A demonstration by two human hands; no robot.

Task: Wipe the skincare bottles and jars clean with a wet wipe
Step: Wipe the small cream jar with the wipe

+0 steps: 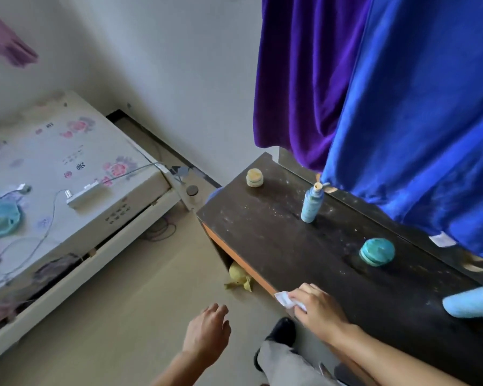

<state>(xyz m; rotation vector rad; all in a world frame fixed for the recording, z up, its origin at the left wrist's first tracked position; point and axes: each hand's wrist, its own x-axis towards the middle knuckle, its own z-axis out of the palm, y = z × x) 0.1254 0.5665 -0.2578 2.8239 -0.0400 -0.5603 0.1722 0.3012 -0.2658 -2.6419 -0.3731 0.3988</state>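
On the dark, dusty table point(276, 240) stand a cream jar point(254, 177) at the far left corner, a light blue pump bottle point(312, 204) behind the middle, and a round teal jar point(377, 252) to the right. A pale blue bottle point(470, 302) lies at the right edge, partly cut off. My right hand point(318, 309) rests on the table's near edge, closed on a crumpled white wet wipe point(285, 298). My left hand point(207, 332) hangs over the floor, left of the table, fingers loosely spread and holding nothing.
Blue and purple curtains point(402, 93) hang over the table's back edge. A bed point(67, 174) with cables and a power strip sits to the left. A yellow soft toy point(239, 277) lies on the floor under the table. My shoe point(283, 331) is beside the table.
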